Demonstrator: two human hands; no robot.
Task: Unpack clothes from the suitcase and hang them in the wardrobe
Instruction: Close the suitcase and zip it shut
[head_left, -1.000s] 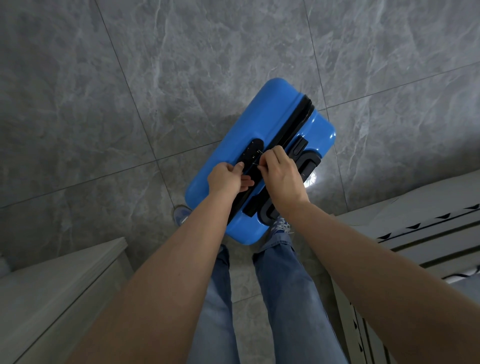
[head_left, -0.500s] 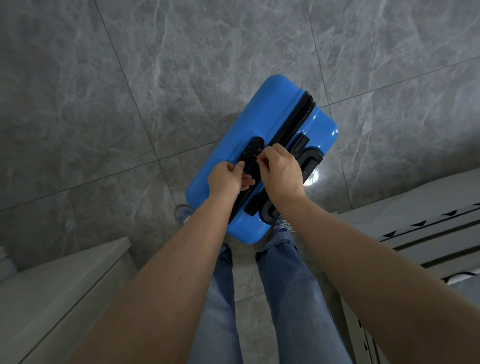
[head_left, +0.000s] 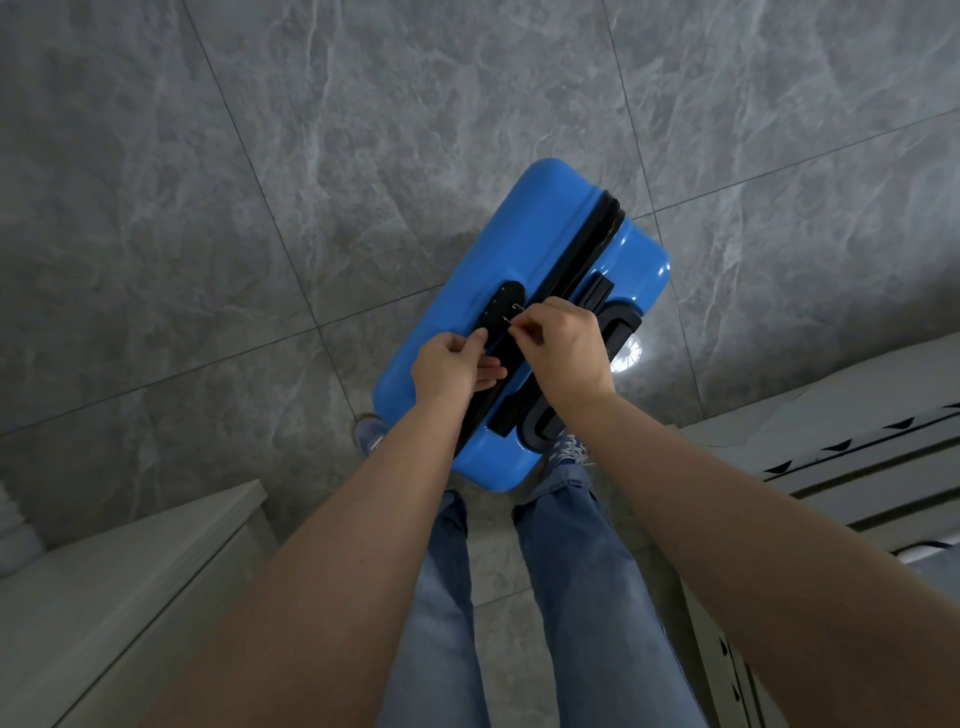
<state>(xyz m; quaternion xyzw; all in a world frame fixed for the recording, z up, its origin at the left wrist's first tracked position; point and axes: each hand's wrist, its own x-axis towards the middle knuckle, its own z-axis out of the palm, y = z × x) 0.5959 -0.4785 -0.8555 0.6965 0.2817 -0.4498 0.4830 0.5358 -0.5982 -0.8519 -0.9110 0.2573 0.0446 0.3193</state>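
Observation:
A blue hard-shell suitcase stands upright on the grey tiled floor in front of my legs, closed, with a black zipper band running along its top. A black lock panel sits beside the zipper. My right hand pinches the small metal zipper pulls at the lock. My left hand rests against the near end of the lock panel, thumb on its edge and fingers curled toward it. No clothes are visible.
A pale cabinet top fills the lower left. White furniture with dark grooves stands at the right. A black carry handle lies on the suitcase top. Open floor tiles lie beyond the suitcase.
My right hand's fingers have drawn the zipper pulls slightly away from the lock panel. The left hand and the suitcase stay about where they were.

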